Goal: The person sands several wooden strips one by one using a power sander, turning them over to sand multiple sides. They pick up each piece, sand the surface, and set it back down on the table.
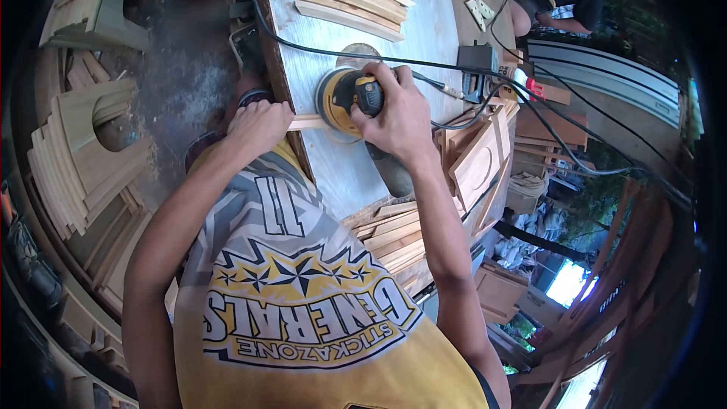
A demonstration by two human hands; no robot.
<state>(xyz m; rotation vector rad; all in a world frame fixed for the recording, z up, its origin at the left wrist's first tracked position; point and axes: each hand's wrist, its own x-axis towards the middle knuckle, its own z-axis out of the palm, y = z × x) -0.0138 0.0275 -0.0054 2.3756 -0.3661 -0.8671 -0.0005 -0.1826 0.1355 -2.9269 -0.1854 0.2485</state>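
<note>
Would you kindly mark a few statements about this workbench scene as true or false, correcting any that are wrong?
1. The right hand grips the sander. True.
2. The left hand is on the sander too. False: it holds a wooden strip at the table's edge.
3. Several wooden pieces lie on the table beyond the sander. True.
4. The shirt is plain, without lettering. False: it bears lettering and stars.
5. A dark cable runs between the sander and those wooden pieces. True.
</note>
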